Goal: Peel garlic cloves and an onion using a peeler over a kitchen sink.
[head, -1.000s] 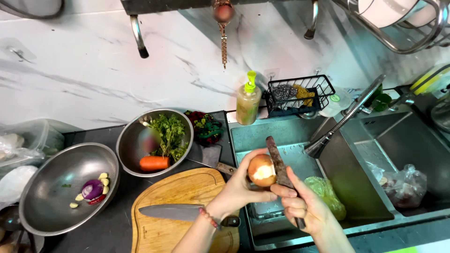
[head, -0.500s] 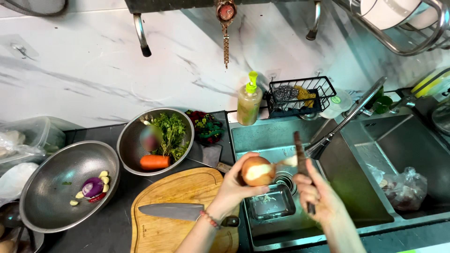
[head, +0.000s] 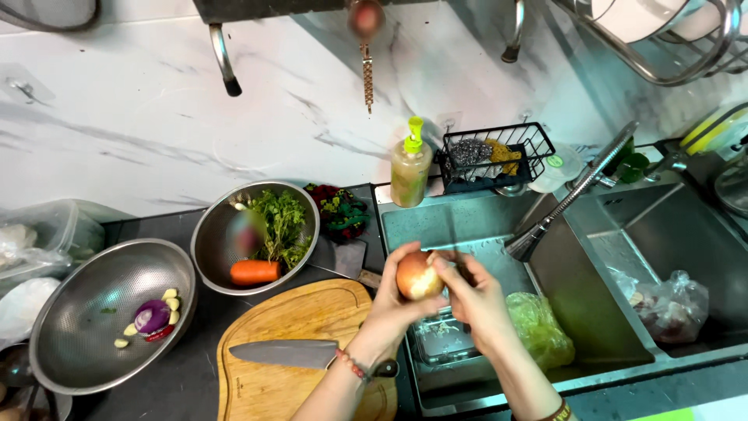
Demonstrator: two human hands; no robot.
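Sink [head: 467, 226], onion [head: 418, 276], carrot [head: 255, 272] in bowl [head: 214, 234]

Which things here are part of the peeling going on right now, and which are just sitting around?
In use:
onion
left hand, holding the onion
right hand, with a small knife, mostly hidden
sink, under the hands

Lying about:
big knife on the cutting board
carrot
soap bottle
green bag
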